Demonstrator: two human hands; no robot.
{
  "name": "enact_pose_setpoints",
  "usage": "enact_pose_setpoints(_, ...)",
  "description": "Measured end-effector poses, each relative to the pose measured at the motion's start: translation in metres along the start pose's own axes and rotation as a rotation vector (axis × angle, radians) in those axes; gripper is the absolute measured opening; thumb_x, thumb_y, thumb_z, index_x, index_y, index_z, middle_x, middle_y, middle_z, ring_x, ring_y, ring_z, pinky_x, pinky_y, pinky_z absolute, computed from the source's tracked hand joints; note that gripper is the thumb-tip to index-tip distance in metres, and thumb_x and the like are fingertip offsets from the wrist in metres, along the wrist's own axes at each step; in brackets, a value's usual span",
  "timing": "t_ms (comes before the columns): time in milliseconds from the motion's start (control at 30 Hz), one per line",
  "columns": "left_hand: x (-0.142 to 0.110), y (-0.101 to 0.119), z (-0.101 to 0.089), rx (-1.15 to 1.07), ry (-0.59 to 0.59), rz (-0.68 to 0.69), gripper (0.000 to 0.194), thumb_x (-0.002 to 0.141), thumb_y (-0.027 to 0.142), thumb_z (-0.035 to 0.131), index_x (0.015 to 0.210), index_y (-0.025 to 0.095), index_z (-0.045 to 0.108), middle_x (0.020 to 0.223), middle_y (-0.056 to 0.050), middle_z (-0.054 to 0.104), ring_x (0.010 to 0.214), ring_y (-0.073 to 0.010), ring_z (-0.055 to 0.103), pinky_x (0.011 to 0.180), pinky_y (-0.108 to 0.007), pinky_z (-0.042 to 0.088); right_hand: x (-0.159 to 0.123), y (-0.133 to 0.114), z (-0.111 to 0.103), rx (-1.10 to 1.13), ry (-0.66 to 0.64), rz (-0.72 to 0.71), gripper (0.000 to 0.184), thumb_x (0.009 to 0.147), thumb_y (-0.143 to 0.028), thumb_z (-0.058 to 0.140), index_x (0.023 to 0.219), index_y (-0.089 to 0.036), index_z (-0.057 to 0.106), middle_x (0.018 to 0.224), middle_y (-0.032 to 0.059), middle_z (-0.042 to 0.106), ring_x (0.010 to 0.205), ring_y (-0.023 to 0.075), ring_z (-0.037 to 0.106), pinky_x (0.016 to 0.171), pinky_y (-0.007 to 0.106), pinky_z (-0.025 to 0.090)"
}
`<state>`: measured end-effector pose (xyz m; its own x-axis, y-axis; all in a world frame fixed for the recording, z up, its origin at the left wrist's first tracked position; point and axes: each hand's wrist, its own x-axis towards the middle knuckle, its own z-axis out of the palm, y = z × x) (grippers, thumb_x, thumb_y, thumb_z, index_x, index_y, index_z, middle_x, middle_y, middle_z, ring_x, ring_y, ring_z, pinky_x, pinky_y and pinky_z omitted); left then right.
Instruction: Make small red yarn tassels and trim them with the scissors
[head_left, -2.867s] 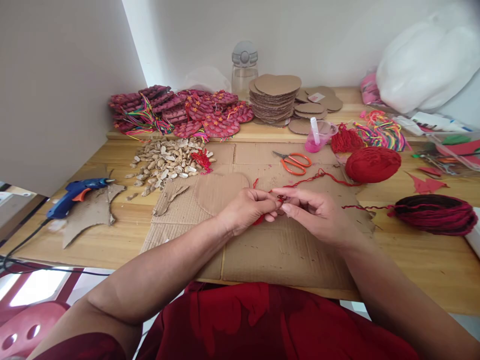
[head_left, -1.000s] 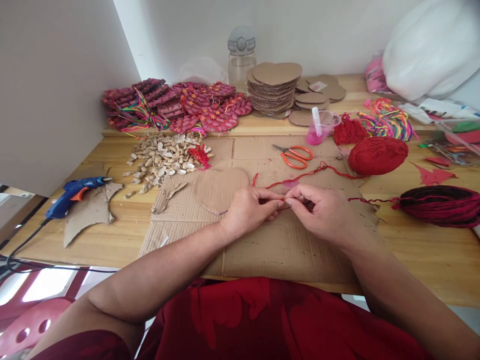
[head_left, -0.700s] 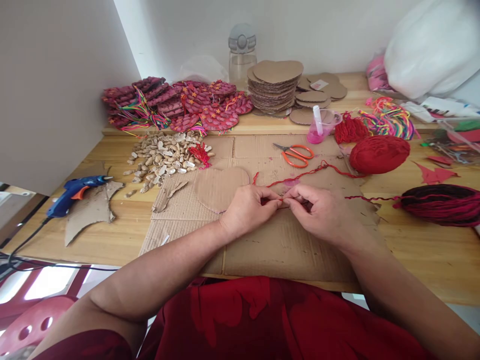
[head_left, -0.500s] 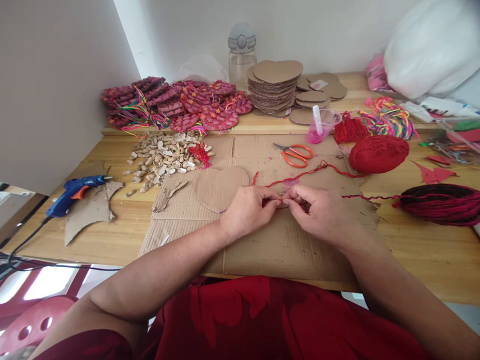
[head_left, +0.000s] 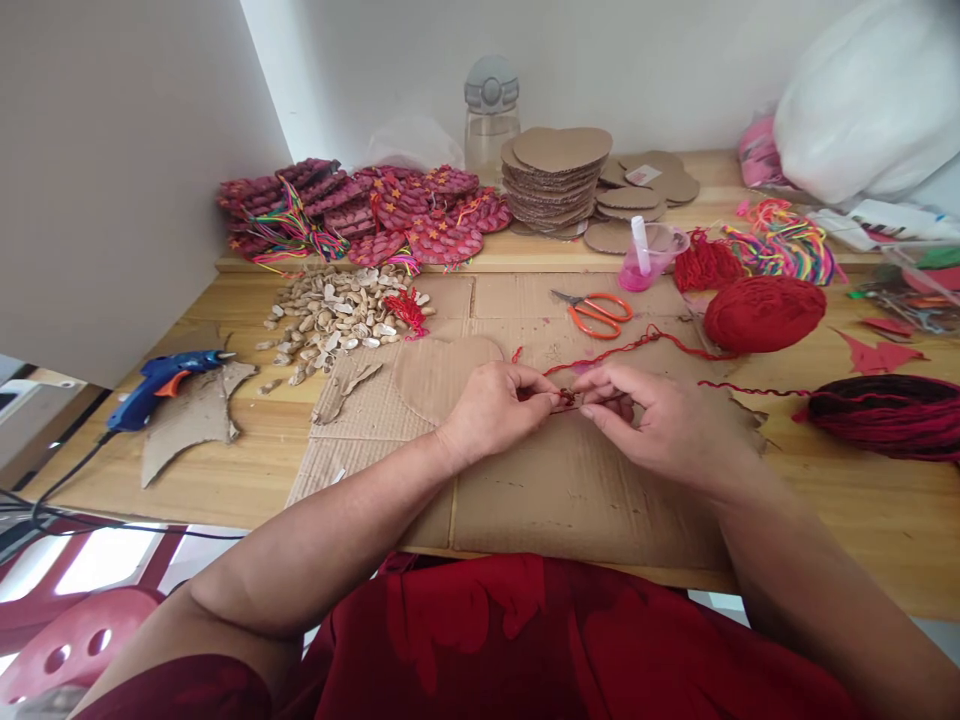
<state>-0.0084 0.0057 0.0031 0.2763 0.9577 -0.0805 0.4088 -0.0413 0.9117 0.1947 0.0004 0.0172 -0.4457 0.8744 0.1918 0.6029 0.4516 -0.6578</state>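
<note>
My left hand point(head_left: 504, 408) pinches a thin dark-red yarn point(head_left: 568, 397) between thumb and fingertips, above the cardboard sheet point(head_left: 555, 490). Close on its right, my right hand point(head_left: 646, 412) has its thumb and fingers curled round the same yarn, with a small gap between the two hands. A dark strand runs from the right hand to the dark-red yarn ball point(head_left: 885, 415) at the right. Behind the hands, a red yarn point(head_left: 611, 350) trails to the red yarn ball point(head_left: 765, 313). A heart-shaped cardboard piece point(head_left: 442, 380) lies partly behind my left hand.
Orange-handled scissors point(head_left: 600, 314) lie beyond the hands. Peanut shells point(head_left: 337, 320) are heaped at the left, near a blue glue gun point(head_left: 169, 385). Cardboard hearts point(head_left: 559, 185) are stacked at the back beside decorated pink pieces point(head_left: 420, 215). A plastic cup point(head_left: 649, 262) holds a white stick.
My fingertips have drawn slightly apart, and dark yarn now shows between them. The right hand has opened a little and moved right. The whole view has shifted slightly.
</note>
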Motion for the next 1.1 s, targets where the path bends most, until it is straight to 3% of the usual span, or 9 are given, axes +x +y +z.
enact_pose_setpoints(200,0.002,0.0,-0.003,-0.019,-0.003,-0.007,0.021,0.082,0.03,0.062,0.08,0.013,0.075,0.063,-0.003,0.068,0.058,-0.0107,0.058,0.056,-0.021,0.043,-0.001,0.0,-0.003,-0.157,-0.004,-0.046,0.008,0.086,-0.022,0.063,0.088,-0.024,0.07,0.082,0.002,0.074,0.065,0.0159,0.066,0.06,0.029,0.048)
enact_pose_setpoints(400,0.0,0.0,-0.002,0.034,-0.03,0.05,0.02,0.083,0.028,0.06,0.08,0.014,0.075,0.066,-0.002,0.069,0.06,-0.0098,0.058,0.056,-0.02,0.043,-0.003,-0.001,0.004,-0.166,0.109,-0.055,0.025,0.086,-0.026,0.066,0.111,-0.026,0.071,0.081,0.0005,0.076,0.062,0.015,0.065,0.059,0.028,0.046)
enact_pose_setpoints(533,-0.002,0.0,-0.001,0.032,-0.05,0.074,0.02,0.083,0.028,0.06,0.084,0.015,0.075,0.067,-0.002,0.07,0.061,-0.0101,0.06,0.059,-0.02,0.045,-0.002,-0.001,0.008,-0.136,0.085,-0.062,0.017,0.089,-0.024,0.062,0.098,-0.029,0.075,0.089,-0.0007,0.077,0.065,0.0145,0.065,0.061,0.028,0.046)
enact_pose_setpoints(667,-0.001,-0.003,0.001,0.008,-0.054,0.077,0.021,0.084,0.031,0.06,0.084,0.015,0.075,0.069,-0.003,0.071,0.062,-0.0105,0.061,0.059,-0.02,0.046,-0.001,0.0,0.009,-0.124,0.11,-0.051,0.015,0.089,-0.023,0.061,0.091,-0.027,0.075,0.083,-0.0009,0.075,0.063,0.0138,0.063,0.061,0.027,0.045)
enact_pose_setpoints(1100,0.0,-0.007,0.001,-0.029,-0.125,0.05,0.024,0.085,0.034,0.06,0.087,0.015,0.074,0.069,-0.003,0.07,0.059,-0.0101,0.06,0.056,-0.02,0.045,-0.002,0.002,0.01,-0.142,0.066,-0.051,0.014,0.089,-0.023,0.057,0.086,-0.024,0.07,0.073,-0.0018,0.07,0.057,0.011,0.056,0.055,0.026,0.039)
